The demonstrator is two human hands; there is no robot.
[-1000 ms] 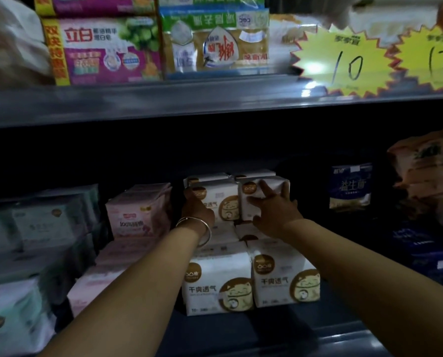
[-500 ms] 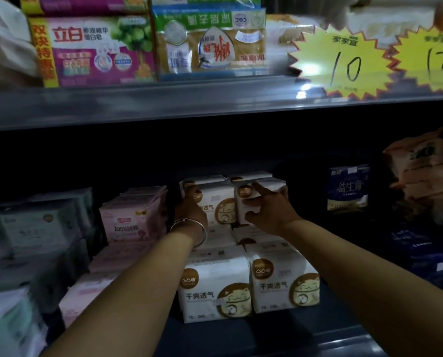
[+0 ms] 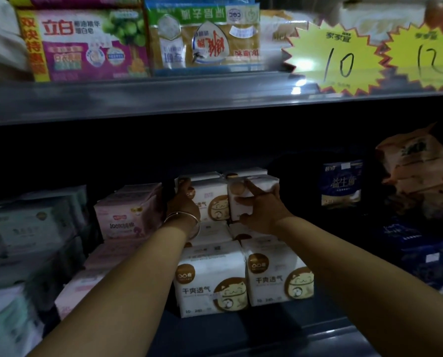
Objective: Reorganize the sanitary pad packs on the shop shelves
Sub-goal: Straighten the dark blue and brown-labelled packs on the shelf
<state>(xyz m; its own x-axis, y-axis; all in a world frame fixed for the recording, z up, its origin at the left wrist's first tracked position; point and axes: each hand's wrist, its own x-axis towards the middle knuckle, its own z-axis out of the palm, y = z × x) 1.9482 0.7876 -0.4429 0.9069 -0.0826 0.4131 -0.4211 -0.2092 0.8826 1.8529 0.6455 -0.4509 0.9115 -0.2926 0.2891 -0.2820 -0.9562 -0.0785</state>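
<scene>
Two hands (image 3: 183, 202) (image 3: 263, 211) grip upright, front-facing white packs (image 3: 212, 199).

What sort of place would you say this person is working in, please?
Most likely a small shop aisle. Yellow starburst price tags marked 10 and 12 hang on the upper shelf edge, and the lower shelf holds rows of identical white sanitary pad packs beside pink packs.
</scene>
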